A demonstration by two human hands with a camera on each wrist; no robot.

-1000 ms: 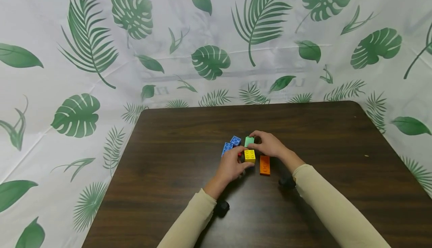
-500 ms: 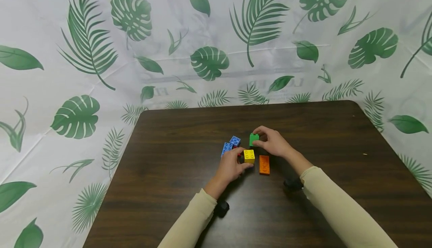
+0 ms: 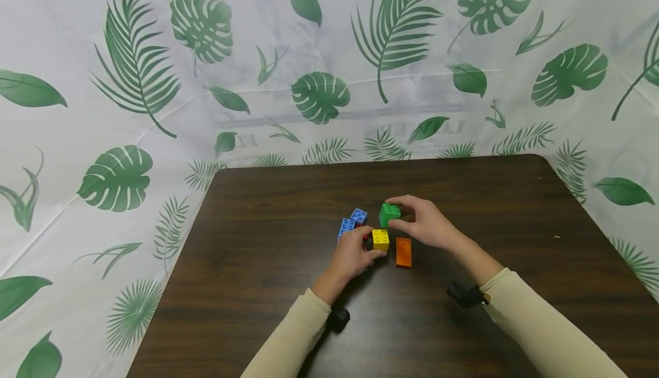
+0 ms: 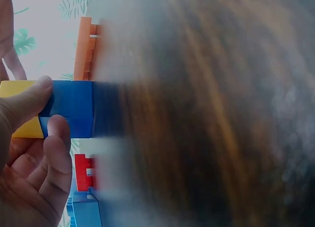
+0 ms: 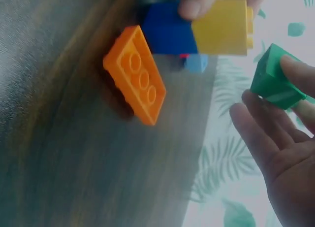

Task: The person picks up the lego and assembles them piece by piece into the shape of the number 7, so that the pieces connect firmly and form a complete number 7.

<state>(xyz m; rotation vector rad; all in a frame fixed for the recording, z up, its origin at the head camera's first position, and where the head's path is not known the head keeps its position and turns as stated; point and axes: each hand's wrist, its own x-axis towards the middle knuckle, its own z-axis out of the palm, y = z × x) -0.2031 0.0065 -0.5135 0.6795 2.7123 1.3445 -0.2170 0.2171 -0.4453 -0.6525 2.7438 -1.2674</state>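
My left hand (image 3: pixel 351 255) grips a two-brick stack, its thumb and fingers at the joint between the yellow brick (image 3: pixel 380 239) on top and the blue brick (image 4: pixel 69 101) below. In the left wrist view that blue brick stands on the tabletop. Just beyond and to the right, my right hand (image 3: pixel 429 223) pinches a green brick (image 3: pixel 389 214) between thumb and fingers. The green brick is held in the air, tilted, with studs showing in the head view. In the right wrist view it is apart from the yellow brick.
An orange brick (image 3: pixel 404 252) lies studs down right of the stack. Left of it are a long blue brick (image 3: pixel 346 227), a small blue brick (image 3: pixel 359 215) and a red brick (image 4: pixel 82 173), partly hidden by the left hand. A leaf-print sheet (image 3: pixel 319 40) hangs behind the dark table (image 3: pixel 247 263).
My right hand has moved right with the green brick and turned it, so its studs now face the head camera. My left hand and the stack have stayed in place.
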